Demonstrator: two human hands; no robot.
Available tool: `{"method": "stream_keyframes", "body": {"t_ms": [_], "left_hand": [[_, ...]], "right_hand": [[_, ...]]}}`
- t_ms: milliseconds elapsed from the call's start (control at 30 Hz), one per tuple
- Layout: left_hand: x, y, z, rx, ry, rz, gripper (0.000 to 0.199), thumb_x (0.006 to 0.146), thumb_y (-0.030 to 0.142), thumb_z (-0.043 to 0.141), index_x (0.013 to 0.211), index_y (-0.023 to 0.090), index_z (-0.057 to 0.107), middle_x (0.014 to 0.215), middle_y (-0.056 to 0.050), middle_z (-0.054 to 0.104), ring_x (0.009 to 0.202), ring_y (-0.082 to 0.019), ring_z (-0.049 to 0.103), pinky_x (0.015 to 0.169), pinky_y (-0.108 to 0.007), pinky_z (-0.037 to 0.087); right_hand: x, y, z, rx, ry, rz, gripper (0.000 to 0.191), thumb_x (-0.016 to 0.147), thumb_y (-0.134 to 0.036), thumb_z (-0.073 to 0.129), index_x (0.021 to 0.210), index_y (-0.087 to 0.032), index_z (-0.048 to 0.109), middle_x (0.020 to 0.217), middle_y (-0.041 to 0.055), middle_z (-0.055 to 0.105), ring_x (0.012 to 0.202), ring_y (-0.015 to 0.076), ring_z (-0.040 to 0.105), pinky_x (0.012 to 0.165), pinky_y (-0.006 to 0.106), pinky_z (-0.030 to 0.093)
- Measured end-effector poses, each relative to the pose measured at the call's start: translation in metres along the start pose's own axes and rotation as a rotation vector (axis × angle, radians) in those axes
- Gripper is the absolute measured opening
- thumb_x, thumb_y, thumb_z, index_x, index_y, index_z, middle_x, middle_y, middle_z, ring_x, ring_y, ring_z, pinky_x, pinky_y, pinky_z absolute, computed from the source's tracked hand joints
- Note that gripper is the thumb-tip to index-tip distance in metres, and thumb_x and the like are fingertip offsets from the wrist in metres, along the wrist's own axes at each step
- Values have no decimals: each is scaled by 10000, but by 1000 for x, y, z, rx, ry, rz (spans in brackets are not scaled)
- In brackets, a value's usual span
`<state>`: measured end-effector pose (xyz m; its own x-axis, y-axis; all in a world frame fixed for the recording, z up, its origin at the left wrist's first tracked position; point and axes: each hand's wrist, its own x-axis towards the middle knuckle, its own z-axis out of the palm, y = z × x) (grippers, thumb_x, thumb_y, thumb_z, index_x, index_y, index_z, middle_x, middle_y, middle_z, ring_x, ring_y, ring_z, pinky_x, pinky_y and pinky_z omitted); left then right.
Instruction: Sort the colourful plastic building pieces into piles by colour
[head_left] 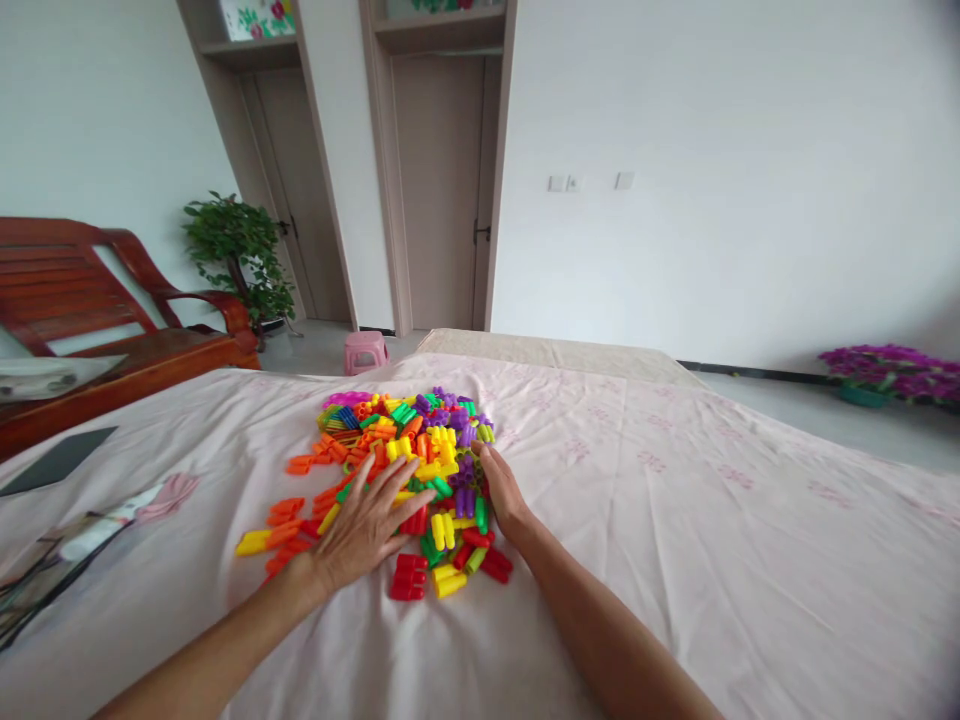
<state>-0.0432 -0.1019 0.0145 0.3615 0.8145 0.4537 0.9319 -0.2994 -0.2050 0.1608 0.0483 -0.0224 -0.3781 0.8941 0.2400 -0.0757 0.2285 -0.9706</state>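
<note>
A heap of plastic toy building pieces (pixel 442 450) in yellow, orange, red, green and purple lies on the pink-white cloth (pixel 637 560). My left hand (pixel 367 520) rests palm down on the near left part of the heap, its fingers spread. At the right edge of the heap, my right hand (pixel 501 488) stands on its side with the fingers stretched forward against the pieces. Some of its fingers are hidden. Closest to me are a red piece (pixel 409 577) and a yellow piece (pixel 450 582); orange pieces (pixel 285 510) spread out on the left.
On the left of the cloth lie a dark flat object (pixel 56 460) and a white bottle-like item (pixel 97 535). Beyond stand a wooden bench (pixel 127 300), a pink stool (pixel 366 352) and a leafy plant (pixel 240 255). Purple flowers (pixel 892 368) are at the far right.
</note>
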Motion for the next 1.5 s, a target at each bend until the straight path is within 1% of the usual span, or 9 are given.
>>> {"method": "stream_keyframes", "body": {"t_ms": [100, 200, 433, 700, 800, 900, 1033, 1233, 1500], "left_hand": [[9, -12, -1, 13, 41, -206, 577, 834, 162, 554, 1381, 331, 487, 1543, -104, 323, 1409, -327, 302, 1126, -611, 206], [18, 12, -12, -40, 85, -298, 567, 833, 152, 517, 1384, 280, 487, 1552, -117, 288, 1423, -333, 264, 1125, -586, 238], [38, 98, -18, -232, -110, 216, 550, 822, 581, 552, 1306, 319, 531, 1544, -60, 330, 1441, -321, 213, 1161, -616, 62], [57, 55, 8, -138, 15, -93, 285, 856, 210, 562, 1099, 318, 664, 1399, -51, 526, 1355, -318, 369, 1117, -664, 104], [72, 72, -2, -198, 78, -178, 305, 806, 100, 541, 1014, 264, 692, 1329, -86, 580, 1275, -328, 454, 1088, -633, 215], [96, 106, -5, -443, 62, -225, 324, 796, 39, 470, 899, 244, 699, 1071, -49, 697, 1020, -226, 613, 930, -422, 437], [122, 135, 19, -734, 51, -391, 323, 747, 0, 426, 707, 221, 657, 766, -1, 695, 769, -158, 640, 742, -291, 463], [116, 119, 58, -697, 109, -435, 291, 766, 8, 404, 691, 197, 612, 734, -25, 658, 723, -155, 609, 703, -275, 430], [109, 109, 59, -577, 190, -468, 263, 779, 34, 422, 678, 214, 585, 707, -13, 666, 700, -171, 603, 707, -305, 425]], "right_hand": [[-3, -1, -26, -116, 27, -4, 546, 899, -604, 433, 1211, -206, 639, 1287, 80, 613, 1230, 275, 509, 1073, 443, 365], [-5, 4, -49, -260, 26, -14, 477, 888, -521, 474, 1192, -200, 651, 1246, 94, 631, 1178, 266, 545, 1047, 431, 396], [-10, 12, -58, -483, -122, -171, 449, 804, -253, 553, 1245, -207, 624, 1253, 74, 631, 1152, 238, 562, 1027, 405, 420], [-8, 14, -67, -718, -2, -155, 449, 750, -110, 470, 1125, -201, 699, 1119, 76, 691, 1057, 229, 599, 966, 350, 427], [-8, 7, -67, -758, -41, -178, 450, 766, -131, 488, 1158, -224, 690, 1150, 54, 690, 1073, 235, 590, 978, 346, 405], [-9, -2, -64, -797, -129, -226, 421, 786, -177, 538, 1173, -253, 684, 1122, 45, 704, 1046, 241, 595, 969, 338, 396], [-9, -3, -66, -799, -121, -180, 368, 778, -171, 548, 1089, -261, 722, 1049, 51, 723, 970, 234, 621, 914, 322, 422], [-7, -2, -72, -754, 71, -13, 337, 871, -275, 462, 1078, -245, 726, 1009, 66, 731, 930, 235, 647, 806, 324, 455], [-1, 7, -57, -547, 77, 51, 323, 753, -341, 603, 1035, -249, 731, 867, 40, 735, 815, 229, 644, 723, 322, 473]]}}
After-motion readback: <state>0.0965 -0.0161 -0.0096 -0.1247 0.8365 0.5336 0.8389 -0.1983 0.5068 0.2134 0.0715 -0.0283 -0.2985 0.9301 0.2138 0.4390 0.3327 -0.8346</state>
